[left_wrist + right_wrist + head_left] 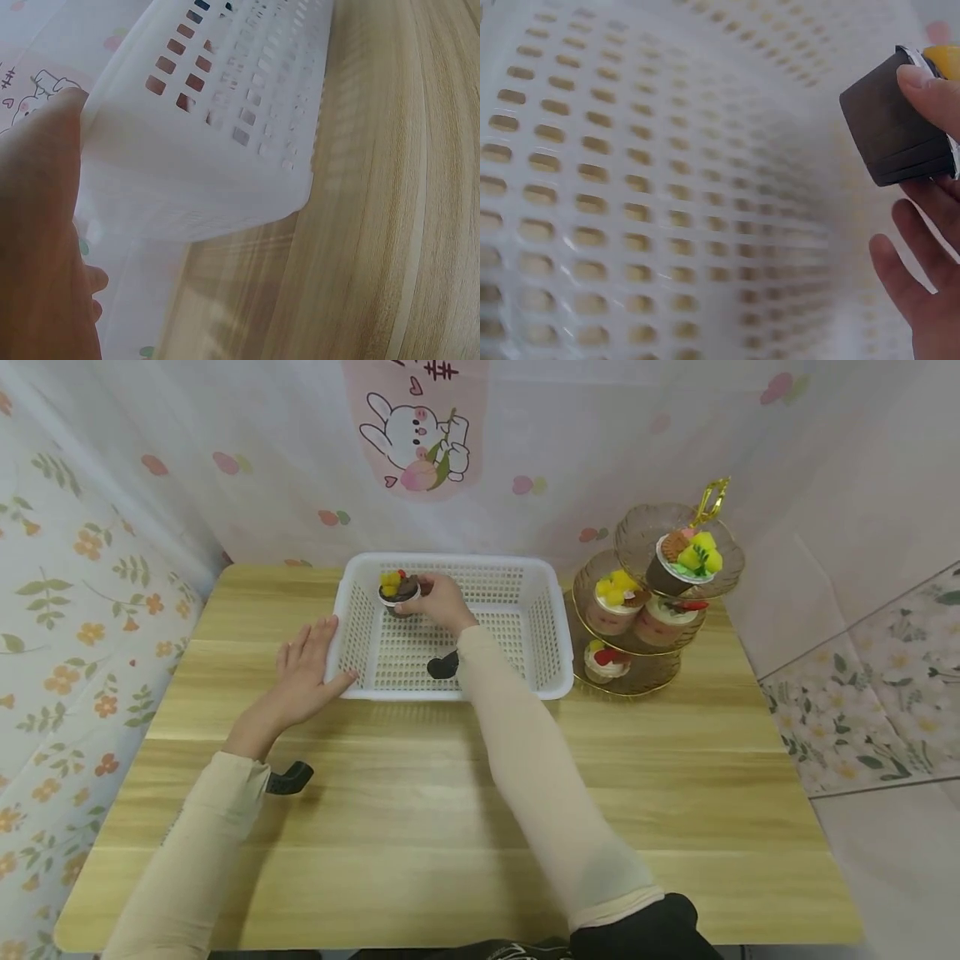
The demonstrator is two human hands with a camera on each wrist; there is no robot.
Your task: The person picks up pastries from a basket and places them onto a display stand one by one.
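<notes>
My right hand (444, 603) pinches a dark cupcake (397, 593) with yellow and brown toppings inside the white plastic basket (450, 696), near its left end. From the right wrist view, the thumb lies on the rim of the dark cup (889, 120), with fingers below it; whether the cup touches the basket floor I cannot tell. At the basket's left side is my left hand (306, 667), fingers extended and thumb at the front left corner of the rim. The left wrist view has that hand (45, 202) alongside the outer basket wall (157, 127).
Right of the basket stands a tiered amber tray stand (648, 681) holding several cupcakes, one (678, 560) on top beside a gold handle (711, 500). The wooden table (390, 827) meets a patterned curtain (270, 435) behind and at left.
</notes>
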